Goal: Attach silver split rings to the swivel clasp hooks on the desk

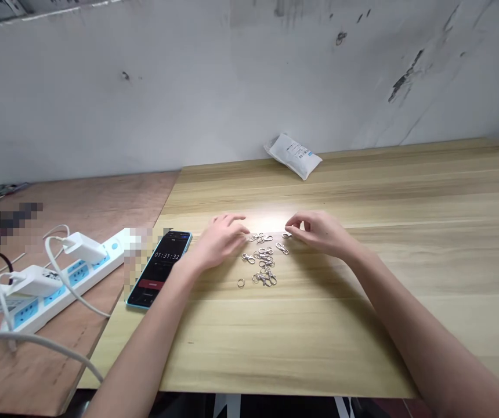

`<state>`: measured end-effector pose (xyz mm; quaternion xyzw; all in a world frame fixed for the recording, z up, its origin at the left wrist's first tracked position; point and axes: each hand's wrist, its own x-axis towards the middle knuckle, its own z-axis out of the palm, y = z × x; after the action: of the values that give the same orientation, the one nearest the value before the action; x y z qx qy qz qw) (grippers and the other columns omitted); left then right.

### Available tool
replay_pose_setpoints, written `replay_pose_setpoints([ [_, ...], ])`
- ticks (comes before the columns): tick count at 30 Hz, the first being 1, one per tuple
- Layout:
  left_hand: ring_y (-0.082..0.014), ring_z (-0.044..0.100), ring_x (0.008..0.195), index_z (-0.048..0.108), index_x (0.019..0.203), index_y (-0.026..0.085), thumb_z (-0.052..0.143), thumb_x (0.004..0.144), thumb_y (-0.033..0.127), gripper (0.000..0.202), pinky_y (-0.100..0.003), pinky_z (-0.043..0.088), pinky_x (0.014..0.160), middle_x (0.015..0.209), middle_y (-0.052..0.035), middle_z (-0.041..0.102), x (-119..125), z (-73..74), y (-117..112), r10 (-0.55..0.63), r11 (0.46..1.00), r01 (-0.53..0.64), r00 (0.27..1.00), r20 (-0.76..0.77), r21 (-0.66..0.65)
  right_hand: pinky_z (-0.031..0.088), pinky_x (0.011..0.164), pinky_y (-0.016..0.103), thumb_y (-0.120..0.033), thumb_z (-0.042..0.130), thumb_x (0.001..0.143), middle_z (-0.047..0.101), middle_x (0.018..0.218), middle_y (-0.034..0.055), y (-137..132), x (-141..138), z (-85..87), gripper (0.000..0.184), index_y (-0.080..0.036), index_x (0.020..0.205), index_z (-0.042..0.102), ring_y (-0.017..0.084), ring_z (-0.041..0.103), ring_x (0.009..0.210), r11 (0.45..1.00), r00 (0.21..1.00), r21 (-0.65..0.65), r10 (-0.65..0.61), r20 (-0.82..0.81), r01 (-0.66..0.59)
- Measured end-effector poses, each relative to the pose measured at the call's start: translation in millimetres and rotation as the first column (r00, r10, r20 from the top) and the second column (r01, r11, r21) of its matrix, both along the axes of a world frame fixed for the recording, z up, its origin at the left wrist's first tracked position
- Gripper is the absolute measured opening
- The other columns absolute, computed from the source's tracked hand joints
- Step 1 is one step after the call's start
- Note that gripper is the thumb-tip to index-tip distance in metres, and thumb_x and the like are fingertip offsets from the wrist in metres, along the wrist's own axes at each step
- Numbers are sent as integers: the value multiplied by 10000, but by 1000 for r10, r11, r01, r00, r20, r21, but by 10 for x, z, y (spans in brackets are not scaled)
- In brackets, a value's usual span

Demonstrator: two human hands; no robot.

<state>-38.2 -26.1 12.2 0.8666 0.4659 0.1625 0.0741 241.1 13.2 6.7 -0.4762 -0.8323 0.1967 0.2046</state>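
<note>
Several small silver lobster clasps and key rings [264, 261] lie in a loose pile on the light wooden table [340, 325]. One loose ring [241, 283] lies apart at the pile's lower left. My left hand [218, 241] rests palm down at the pile's left edge, fingers curled, tips touching a clasp [258, 237]. My right hand [319, 231] sits at the pile's upper right, thumb and forefinger pinched on a small clasp [286, 235].
A phone [161, 268] showing a running timer lies left of my left hand. A white power strip [53, 278] with chargers and cables sits on the darker table further left. A white plastic packet [293, 155] lies by the wall at the back.
</note>
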Motion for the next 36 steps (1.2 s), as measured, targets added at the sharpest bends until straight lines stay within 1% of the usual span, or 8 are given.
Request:
replay_pose_setpoints([
  [2, -232, 535, 1146, 648, 1073, 210, 503, 934, 306, 223, -417, 419, 984, 1223, -87, 585, -182, 104, 6, 87, 995, -85, 995, 48, -42, 364, 606, 261, -379, 593, 848, 700, 828, 16, 16, 58, 11, 204, -232, 872, 732, 147, 579, 676, 1000, 997, -15, 25, 68, -24],
  [5, -192, 600, 869, 668, 1041, 197, 532, 889, 380, 275, -322, 466, 770, 996, -59, 620, -479, 232, 1, 289, 935, -286, 957, -16, -209, 359, 594, 251, -368, 637, 828, 697, 864, 15, 11, 67, 6, 178, -245, 888, 750, 145, 590, 694, 999, 984, -14, 51, 171, -49],
  [9, -156, 548, 691, 702, 963, 189, 641, 774, 451, 328, -258, 414, 622, 742, -5, 583, -669, 289, -27, 304, 838, -286, 952, -38, -465, 318, 547, 247, -293, 607, 842, 704, 847, 14, -20, -18, -2, 168, -241, 801, 762, 133, 580, 654, 997, 960, 61, 31, 278, -50],
  [13, -141, 500, 627, 719, 870, 196, 714, 677, 459, 326, -246, 358, 563, 675, 13, 554, -592, 303, -55, 299, 802, -282, 953, -54, -527, 270, 520, 253, -226, 565, 824, 721, 826, 24, -59, -130, 24, 204, -213, 707, 732, 143, 584, 644, 995, 917, 95, -28, 397, -10],
  [17, -160, 531, 682, 723, 761, 208, 677, 702, 414, 219, -253, 365, 586, 741, -10, 607, -469, 304, -60, 277, 806, -286, 956, -98, -517, 245, 514, 260, -192, 541, 797, 726, 801, 41, -80, -201, 21, 191, -192, 707, 710, 151, 590, 633, 993, 884, 115, -72, 461, 21],
  [20, -165, 550, 709, 718, 767, 208, 643, 730, 371, 183, -255, 377, 600, 777, -17, 630, -389, 280, -52, 236, 816, -248, 968, -89, -522, 237, 512, 268, -185, 521, 785, 727, 795, 50, -81, -219, -9, 188, -186, 728, 700, 161, 595, 634, 989, 872, 139, -108, 478, 46],
  [27, -145, 569, 682, 635, 757, 186, 601, 750, 253, 75, -253, 417, 617, 767, -12, 649, -159, 168, -50, 159, 840, -101, 985, 64, -532, 243, 514, 276, -206, 526, 760, 733, 792, 67, -78, -219, -15, 173, -187, 753, 699, 178, 607, 641, 985, 868, 130, -164, 468, 116],
  [36, -139, 611, 771, 625, 754, 185, 578, 785, 150, 67, -292, 488, 760, 804, -8, 681, 78, 136, -90, 104, 901, 44, 944, 313, -432, 312, 556, 240, -254, 597, 730, 701, 713, 8, -20, -111, -51, 71, -208, 711, 647, 148, 588, 670, 990, 974, -40, -124, 188, 134],
])
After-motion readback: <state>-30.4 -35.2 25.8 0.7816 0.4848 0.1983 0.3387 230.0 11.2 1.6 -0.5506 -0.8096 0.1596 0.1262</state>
